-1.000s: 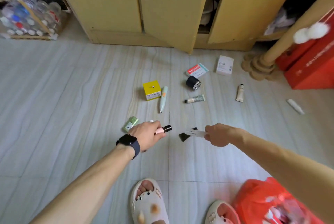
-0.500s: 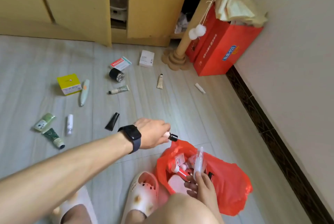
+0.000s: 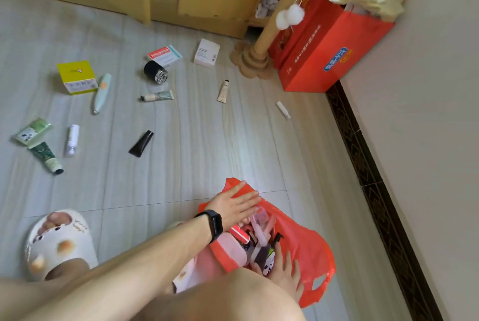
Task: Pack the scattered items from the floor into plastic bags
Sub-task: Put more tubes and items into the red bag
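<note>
Treat red plastic bag (image 3: 308, 248) on floor, toward its wall-side edge, as probably thin, limp and slippery, pinching at rim, with left hand (image 3: 233, 206) flat and empty on far rim and right hand (image 3: 286, 272) spread inside, gripping nothing visible.

- floor (image 3: 207, 139): pale grey tiles; the landmark is the black tube (image 3: 141, 143), lying flat mid-floor
- white spray bottle (image 3: 72, 140): left of black tube, on its side
- green tube (image 3: 46, 157), green sachet (image 3: 33, 131): further left of it
- yellow box (image 3: 77, 77), mint pen-shaped device (image 3: 101, 93): beyond it, to the left
- patterned tube (image 3: 157, 96), black jar (image 3: 155, 72), red-white box (image 3: 164, 55): beyond it, slightly right
- white box (image 3: 206, 52), beige tube (image 3: 224, 90), small white tube (image 3: 283, 109): beyond it, further right
- red plastic bag (image 3: 305, 250): nearer than it, to the right
</note>
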The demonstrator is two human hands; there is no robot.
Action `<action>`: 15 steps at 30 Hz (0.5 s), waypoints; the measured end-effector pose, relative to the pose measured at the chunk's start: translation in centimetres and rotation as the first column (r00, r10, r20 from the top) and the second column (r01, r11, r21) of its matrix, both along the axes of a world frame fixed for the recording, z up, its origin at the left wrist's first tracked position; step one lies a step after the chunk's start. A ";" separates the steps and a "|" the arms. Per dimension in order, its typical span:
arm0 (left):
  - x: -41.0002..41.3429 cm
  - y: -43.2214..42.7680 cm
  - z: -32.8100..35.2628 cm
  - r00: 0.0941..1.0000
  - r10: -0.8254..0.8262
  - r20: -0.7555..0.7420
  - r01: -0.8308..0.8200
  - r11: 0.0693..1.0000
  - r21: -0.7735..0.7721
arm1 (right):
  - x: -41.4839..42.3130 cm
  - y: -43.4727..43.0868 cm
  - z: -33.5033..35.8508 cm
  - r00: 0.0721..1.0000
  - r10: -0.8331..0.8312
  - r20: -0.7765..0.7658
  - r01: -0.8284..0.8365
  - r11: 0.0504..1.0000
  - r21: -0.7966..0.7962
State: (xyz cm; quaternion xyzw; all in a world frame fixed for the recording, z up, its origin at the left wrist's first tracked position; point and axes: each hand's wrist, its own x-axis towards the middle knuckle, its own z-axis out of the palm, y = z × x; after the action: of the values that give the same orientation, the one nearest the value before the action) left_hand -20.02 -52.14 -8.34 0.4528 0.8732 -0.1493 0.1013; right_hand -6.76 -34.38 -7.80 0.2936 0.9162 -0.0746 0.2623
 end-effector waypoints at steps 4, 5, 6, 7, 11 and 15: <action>-1.5 -3.0 0.9 0.991 0.062 0.115 -0.068 0.997 0.048 | 0.4 1.1 -1.4 0.968 0.179 0.175 -0.173 0.984 -0.050; -1.8 -3.7 1.2 0.989 0.068 0.131 -0.076 0.995 0.058 | 0.2 1.2 -1.1 0.965 0.208 0.159 -0.203 0.978 -0.047; -2.0 -4.3 1.7 0.986 0.075 0.147 -0.083 0.995 0.052 | -0.2 1.1 -0.4 0.968 0.215 0.128 -0.209 0.976 -0.060; -2.4 -4.8 2.4 0.983 0.090 0.159 -0.099 0.994 0.051 | -0.8 1.0 0.4 0.966 0.235 0.108 -0.228 0.971 -0.068; -4.6 -6.9 6.5 0.974 0.207 0.096 -0.213 0.975 0.058 | -4.5 -0.3 3.6 0.864 0.462 -0.201 -0.479 0.877 -0.043; -7.1 -11.4 11.4 0.943 0.333 -0.012 -0.333 0.942 0.040 | -9.6 -3.8 9.2 0.733 0.620 -0.281 -0.652 0.757 -0.031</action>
State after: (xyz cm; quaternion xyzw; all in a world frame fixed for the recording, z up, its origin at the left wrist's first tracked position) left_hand -27.09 -63.50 3.03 0.2991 0.9407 -0.1182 0.1084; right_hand -16.36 -38.20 1.38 -0.0674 0.9801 -0.0755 0.1707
